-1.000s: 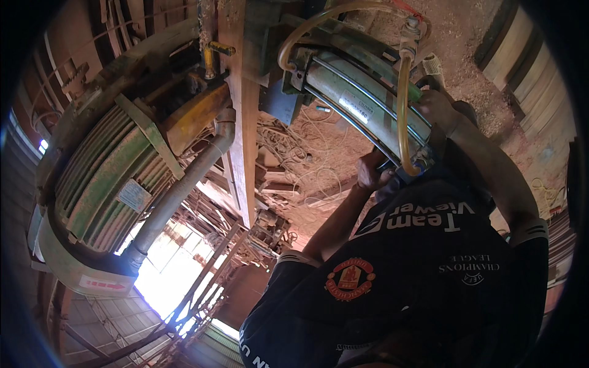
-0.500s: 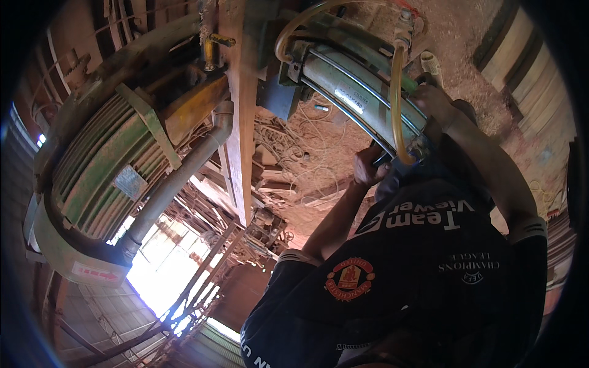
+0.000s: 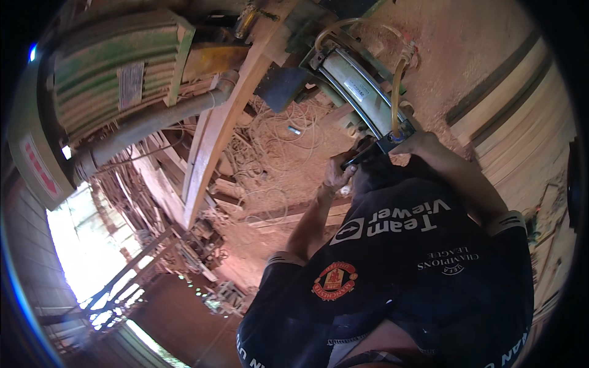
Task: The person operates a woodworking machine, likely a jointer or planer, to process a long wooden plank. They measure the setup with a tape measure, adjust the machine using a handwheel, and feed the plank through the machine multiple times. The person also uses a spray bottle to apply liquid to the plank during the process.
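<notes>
Probably steadying cylinder (image 3: 354, 84), 1 o'clock in view.
Left hand (image 3: 337, 173), its 7 o'clock, grasps dark bar (image 3: 362, 156); right hand (image 3: 419, 143), 5 o'clock, can't tell grip. Next likely needs two-handed control.

The cylinder (image 3: 368, 101) is flanked by a motor (image 3: 92, 86) on its left and by boards (image 3: 515, 116) on its right.

Label (image 3: 356, 89) on cylinder (image 3: 377, 111), plate (image 3: 130, 84) and arrow sticker (image 3: 40, 167) on motor (image 3: 92, 86), lettered shirt (image 3: 392, 264)
</notes>
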`<control>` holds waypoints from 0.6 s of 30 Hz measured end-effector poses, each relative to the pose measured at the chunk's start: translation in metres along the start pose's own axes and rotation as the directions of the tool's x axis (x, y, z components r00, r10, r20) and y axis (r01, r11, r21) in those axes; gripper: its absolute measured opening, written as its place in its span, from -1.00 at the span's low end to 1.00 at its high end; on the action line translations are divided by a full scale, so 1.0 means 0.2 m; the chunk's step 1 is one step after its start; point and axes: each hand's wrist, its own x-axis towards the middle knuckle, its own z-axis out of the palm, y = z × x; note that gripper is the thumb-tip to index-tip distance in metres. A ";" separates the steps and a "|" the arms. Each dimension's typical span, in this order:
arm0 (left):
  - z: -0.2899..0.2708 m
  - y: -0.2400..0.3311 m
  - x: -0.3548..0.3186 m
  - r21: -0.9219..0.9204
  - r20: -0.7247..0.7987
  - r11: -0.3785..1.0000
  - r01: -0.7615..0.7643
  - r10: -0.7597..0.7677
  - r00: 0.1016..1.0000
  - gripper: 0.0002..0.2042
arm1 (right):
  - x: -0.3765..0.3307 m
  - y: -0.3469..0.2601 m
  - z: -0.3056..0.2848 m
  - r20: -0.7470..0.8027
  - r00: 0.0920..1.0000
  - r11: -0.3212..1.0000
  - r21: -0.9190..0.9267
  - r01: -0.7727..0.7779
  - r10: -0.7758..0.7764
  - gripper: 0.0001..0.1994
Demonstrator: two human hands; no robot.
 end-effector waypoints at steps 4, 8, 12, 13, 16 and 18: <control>0.05 -0.03 0.00 -0.028 -0.119 0.998 -0.055 0.051 0.992 -0.20 | 0.02 -0.15 0.04 0.207 0.978 0.714 -0.683 0.153 -0.012 -0.67; 0.05 -0.01 0.00 0.084 -0.161 0.996 -0.022 0.035 0.986 -0.28 | 0.05 -0.13 0.05 0.227 0.973 0.757 -0.644 0.113 0.048 -0.61; 0.04 0.03 -0.01 0.114 -0.128 0.992 0.058 -0.044 0.991 -0.32 | 0.06 -0.10 0.04 0.265 0.964 0.701 -0.684 0.202 -0.020 -0.62; 0.04 0.04 -0.01 0.137 -0.127 0.988 0.077 -0.059 0.990 -0.33 | 0.06 -0.10 0.04 0.278 0.961 0.678 -0.707 0.203 0.002 -0.62; 0.04 0.08 0.02 0.225 -0.155 0.968 0.110 -0.076 0.985 -0.33 | 0.06 -0.10 0.00 0.239 0.941 0.656 -0.674 0.339 -0.241 -0.64; 0.05 0.11 0.03 0.280 -0.157 0.945 0.171 -0.130 0.979 -0.33 | 0.05 -0.10 -0.02 0.200 0.902 0.605 -0.684 0.408 -0.382 -0.62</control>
